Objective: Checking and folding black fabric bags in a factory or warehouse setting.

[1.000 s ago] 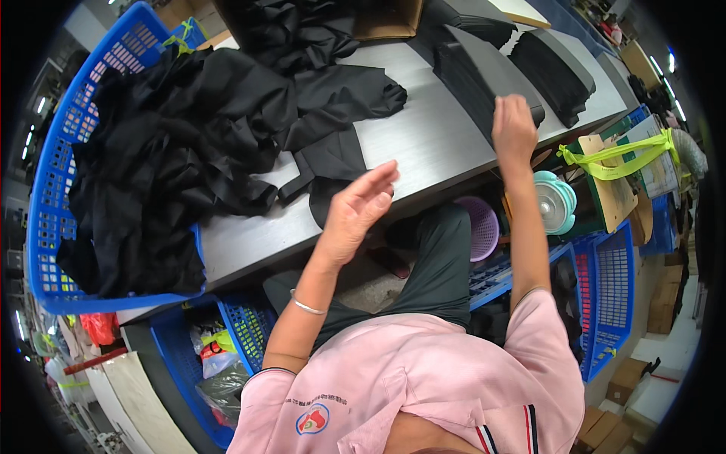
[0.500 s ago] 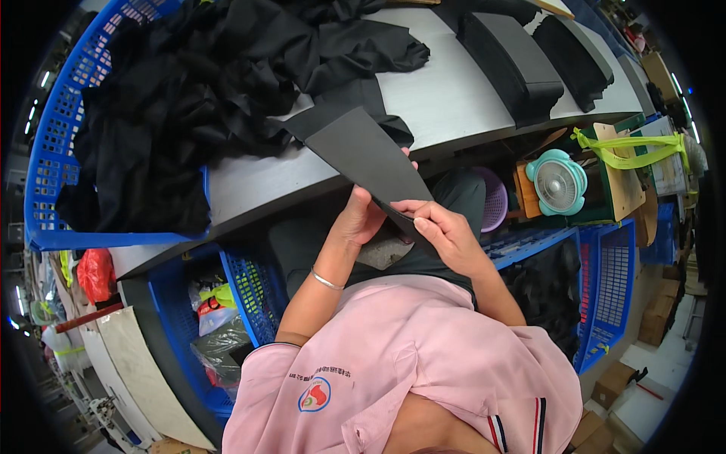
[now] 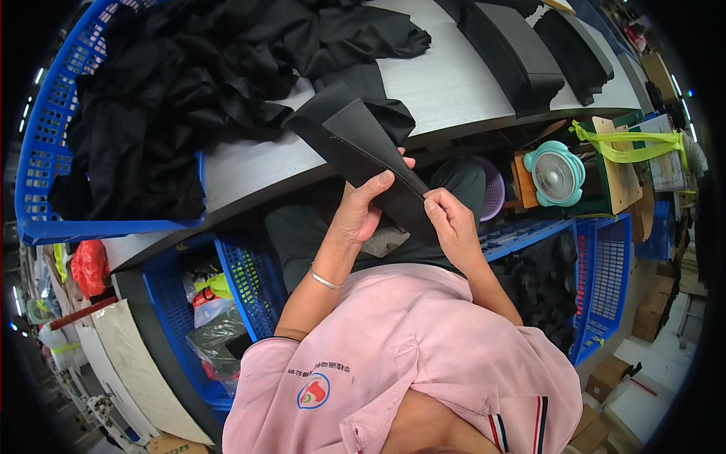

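Note:
A flat black fabric panel (image 3: 344, 140) with a stitched seam is held over my lap, at the table's front edge. My left hand (image 3: 364, 208) is closed round it, the thumb on top and fingertips showing past its far edge. At the panel's near right end, my right hand (image 3: 456, 233) pinches the seamed edge between thumb and fingers. One layer is folded over, so the seam line shows. Just beyond it, a heap of black cloth (image 3: 204, 76) fills a blue crate (image 3: 113, 231) and spills onto the grey table (image 3: 423, 83).
Two stacks of black panels, a larger stack (image 3: 514, 60) and a smaller stack (image 3: 575, 57), stand on the table's right. Beneath are a teal fan (image 3: 556, 174), a purple basket (image 3: 494, 189), a left blue crate (image 3: 168, 303) and a right blue crate (image 3: 611, 280) with black pieces.
The panel has been turned, so its stitched seam now faces up where a smooth grey-black face showed before. My left thumb has moved onto the top; my right hand has shifted slightly right.

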A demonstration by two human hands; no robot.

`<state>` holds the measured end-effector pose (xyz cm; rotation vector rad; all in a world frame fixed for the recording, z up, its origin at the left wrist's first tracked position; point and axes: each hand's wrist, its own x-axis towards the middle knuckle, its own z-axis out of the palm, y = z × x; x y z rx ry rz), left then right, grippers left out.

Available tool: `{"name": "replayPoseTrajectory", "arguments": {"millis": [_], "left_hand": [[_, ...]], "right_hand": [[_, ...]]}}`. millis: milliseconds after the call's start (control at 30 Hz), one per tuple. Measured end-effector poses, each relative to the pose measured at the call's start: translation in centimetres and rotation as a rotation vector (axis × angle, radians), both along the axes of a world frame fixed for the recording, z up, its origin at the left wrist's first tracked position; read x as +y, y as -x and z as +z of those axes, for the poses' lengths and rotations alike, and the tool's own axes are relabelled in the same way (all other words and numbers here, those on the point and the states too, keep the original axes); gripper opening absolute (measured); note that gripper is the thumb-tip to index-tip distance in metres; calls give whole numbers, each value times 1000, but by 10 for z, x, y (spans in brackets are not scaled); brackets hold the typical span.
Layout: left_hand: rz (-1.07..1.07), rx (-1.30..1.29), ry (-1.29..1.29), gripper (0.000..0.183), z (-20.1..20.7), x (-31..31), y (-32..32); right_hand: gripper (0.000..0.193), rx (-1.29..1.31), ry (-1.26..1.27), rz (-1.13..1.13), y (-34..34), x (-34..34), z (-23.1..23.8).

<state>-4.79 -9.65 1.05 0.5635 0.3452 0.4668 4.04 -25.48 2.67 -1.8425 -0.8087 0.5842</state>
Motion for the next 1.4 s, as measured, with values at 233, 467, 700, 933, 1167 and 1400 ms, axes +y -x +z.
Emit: {"name": "replayPoseTrajectory", "arguments": {"millis": [233, 467, 700, 933, 1167, 1400], "left_hand": [[10, 129, -23, 30, -9, -12, -13], [432, 471, -1143, 29, -18, -12, 0], [547, 882, -1379, 26, -39, 56, -5], [410, 678, -1526, 55, -26, 71, -25], [138, 231, -1727, 65, 10, 23, -35], [241, 144, -1820, 69, 19, 20, -15]], "right_hand": [[76, -452, -15, -23, 4, 4, -9], [52, 501, -256, -46, -26, -24, -12], [51, 506, -79, 152, -42, -20, -41], [48, -308, 59, 44, -20, -2, -28], [47, -932, 228, 41, -11, 38, -22], [23, -829, 219, -2, -33, 56, -55]]}}
